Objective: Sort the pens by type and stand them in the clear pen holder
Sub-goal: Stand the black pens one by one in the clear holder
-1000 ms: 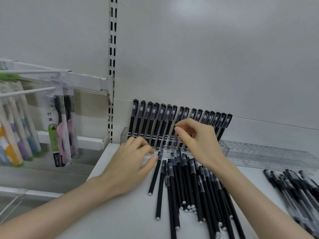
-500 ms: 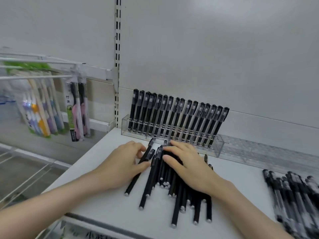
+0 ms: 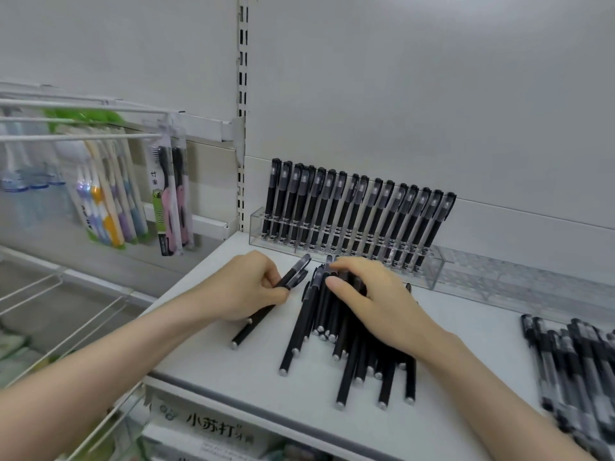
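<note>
Hanging on wire hooks at far left, toothbrush packs (image 3: 109,197) fill the neighbouring bay, blurred. Right of the slotted upright, the clear pen holder (image 3: 346,241) sits at the back of the white shelf (image 3: 233,371) against the wall, packed with a row of black capped pens (image 3: 356,214) standing tilted rightward, caps up. A second clear holder (image 3: 525,284) continues to its right; contents not readable.

Left hand (image 3: 246,287): grip pinches two black pens (image 3: 283,294) between thumb and fingers, caps pointing up-right, ends resting on the shelf. Right hand (image 3: 372,301): fingers spread flat, pressing on a loose pile of black pens (image 3: 342,341) lying on the shelf just in front of the holder, silver ends toward the camera. Further right, well apart, a separate heap of clear-barrel pens (image 3: 579,371) lies at the shelf edge. A shelf label with printed characters (image 3: 216,427) shows below the front lip.

Versus half a second back: left hand has closed around the two leftmost pens, pulling them away from the pile, gap now visible between them and the rest. Right hand stays flat on the pile. Holder row unchanged.
</note>
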The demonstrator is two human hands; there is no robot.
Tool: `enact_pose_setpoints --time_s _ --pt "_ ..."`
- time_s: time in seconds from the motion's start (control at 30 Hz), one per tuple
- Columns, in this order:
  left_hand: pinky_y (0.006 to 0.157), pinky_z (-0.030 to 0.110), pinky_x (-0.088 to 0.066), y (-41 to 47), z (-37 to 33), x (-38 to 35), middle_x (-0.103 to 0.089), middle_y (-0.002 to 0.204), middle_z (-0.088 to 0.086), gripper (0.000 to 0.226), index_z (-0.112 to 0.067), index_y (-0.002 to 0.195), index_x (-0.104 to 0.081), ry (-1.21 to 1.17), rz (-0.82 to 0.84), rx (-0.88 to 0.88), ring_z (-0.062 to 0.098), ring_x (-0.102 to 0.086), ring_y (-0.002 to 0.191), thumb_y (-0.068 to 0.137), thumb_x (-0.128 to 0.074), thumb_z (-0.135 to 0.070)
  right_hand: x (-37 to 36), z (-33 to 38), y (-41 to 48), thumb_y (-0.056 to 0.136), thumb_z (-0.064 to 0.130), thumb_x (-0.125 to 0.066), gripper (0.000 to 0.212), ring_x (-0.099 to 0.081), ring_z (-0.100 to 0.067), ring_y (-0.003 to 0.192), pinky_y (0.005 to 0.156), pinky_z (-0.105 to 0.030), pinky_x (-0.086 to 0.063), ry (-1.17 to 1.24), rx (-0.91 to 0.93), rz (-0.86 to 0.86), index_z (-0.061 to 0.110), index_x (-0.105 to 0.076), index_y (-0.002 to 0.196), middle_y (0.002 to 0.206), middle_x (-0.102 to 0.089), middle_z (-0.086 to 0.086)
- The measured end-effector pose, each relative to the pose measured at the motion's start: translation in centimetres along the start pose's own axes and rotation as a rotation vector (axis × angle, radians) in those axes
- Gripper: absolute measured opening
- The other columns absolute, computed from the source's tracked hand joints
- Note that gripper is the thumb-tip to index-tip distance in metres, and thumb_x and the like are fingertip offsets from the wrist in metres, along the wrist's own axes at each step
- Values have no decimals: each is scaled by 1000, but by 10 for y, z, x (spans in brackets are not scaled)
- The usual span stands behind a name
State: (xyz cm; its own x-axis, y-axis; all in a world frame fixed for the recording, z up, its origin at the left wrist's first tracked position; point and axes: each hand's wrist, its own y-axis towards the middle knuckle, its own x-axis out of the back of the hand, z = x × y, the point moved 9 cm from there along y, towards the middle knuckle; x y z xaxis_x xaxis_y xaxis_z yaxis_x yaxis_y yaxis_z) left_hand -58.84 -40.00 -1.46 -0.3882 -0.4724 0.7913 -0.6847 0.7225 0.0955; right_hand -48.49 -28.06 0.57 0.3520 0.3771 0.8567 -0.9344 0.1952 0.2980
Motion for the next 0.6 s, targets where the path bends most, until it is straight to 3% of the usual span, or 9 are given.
enact_pose_setpoints --time_s 0.13,0.23,0.3,0.47,0.53,0.6 --pt "58 18 -42 -3 -18 10 -57 66 -3 15 -10 78 -63 -421 -4 -114 7 -56 59 90 -61 -19 17 5 5 93 33 -57 27 -59 5 98 84 -13 -42 314 -55 -132 24 -58 119 106 -66 18" --pt "61 24 -55 -4 -41 8 -63 75 -1 10 -10 91 -63 -608 60 -200 18 -69 67 92 -58 -19 30 10 12 89 28 -64 27 -67 -2 83 77 -15 -50 568 -82 -227 21 -57 115 87 -73 7" --pt "66 30 -58 3 -49 8 -62 83 3 11 -9 97 -62 -671 45 -226 22 -70 69 91 -59 -18 44 10 16 86 26 -68 29 -68 -7 79 77 -20 -53 623 -101 -323 20 -56 111 81 -73 2" --pt "71 34 -58 32 -54 7 -66 81 3 11 -11 92 -64 -771 -9 -234 15 -71 71 92 -59 -21 64 0 32 82 11 -73 28 -69 -13 67 67 -25 -58 736 -136 -477 16 -57 104 71 -70 -2" --pt "73 28 -56 46 -49 11 -67 81 2 14 -16 90 -63 -707 -111 -224 7 -67 73 95 -53 -24 74 -3 37 83 9 -72 28 -70 -14 68 68 -23 -57 697 -125 -548 15 -58 106 75 -71 -6" --pt "70 30 -51 58 -43 18 -63 74 -1 17 -19 87 -60 -663 -217 -225 12 -61 70 97 -49 -26 85 -4 43 84 9 -71 26 -70 -12 72 69 -21 -56 639 -103 -626 17 -59 106 81 -71 -6"
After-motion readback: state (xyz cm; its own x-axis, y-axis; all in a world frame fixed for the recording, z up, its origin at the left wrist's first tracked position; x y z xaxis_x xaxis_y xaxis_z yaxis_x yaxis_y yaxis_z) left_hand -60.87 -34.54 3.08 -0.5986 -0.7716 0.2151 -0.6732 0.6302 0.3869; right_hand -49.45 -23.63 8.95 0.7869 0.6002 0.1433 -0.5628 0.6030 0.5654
